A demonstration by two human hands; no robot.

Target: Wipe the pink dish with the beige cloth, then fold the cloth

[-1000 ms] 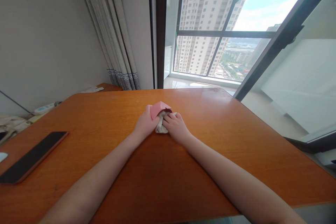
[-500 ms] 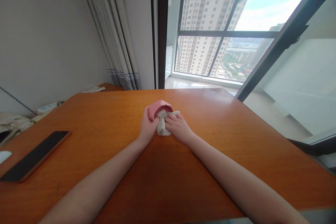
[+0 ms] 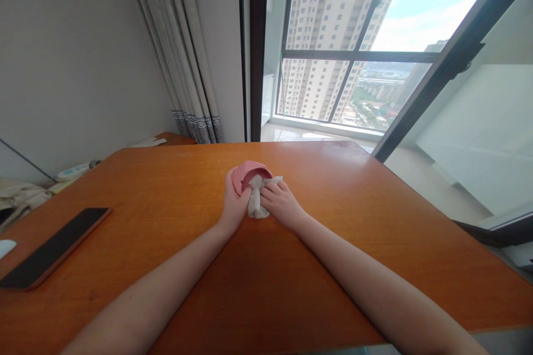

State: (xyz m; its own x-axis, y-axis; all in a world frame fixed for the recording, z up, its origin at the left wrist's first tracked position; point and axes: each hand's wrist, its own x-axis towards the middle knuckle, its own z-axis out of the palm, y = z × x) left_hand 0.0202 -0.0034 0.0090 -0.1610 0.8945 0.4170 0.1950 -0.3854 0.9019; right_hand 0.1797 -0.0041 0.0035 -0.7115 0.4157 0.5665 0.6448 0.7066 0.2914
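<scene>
A pink hollow container (image 3: 246,171), like a small bowl or cup with an angular outside, is tilted so that its opening faces me. My left hand (image 3: 234,202) is closed around its left side, the thumb at the near rim. A crumpled whitish cloth (image 3: 259,208) lies partly inside the opening and hangs down in front of it. My right hand (image 3: 283,203) is closed on the cloth at the right side of the opening, with some fingertips hidden in the folds. Both hands are above the middle of the brown wooden table (image 3: 333,266).
To the left lies a long black flat pad (image 3: 58,247) with a reddish-brown edge, and a white rounded object (image 3: 6,247) beside it. Beyond the table are a grey curtain (image 3: 179,50) and a large window (image 3: 358,55).
The pink container has turned slightly in my left hand, and its opening shows a little more. The cloth has shifted slightly with my right hand.
</scene>
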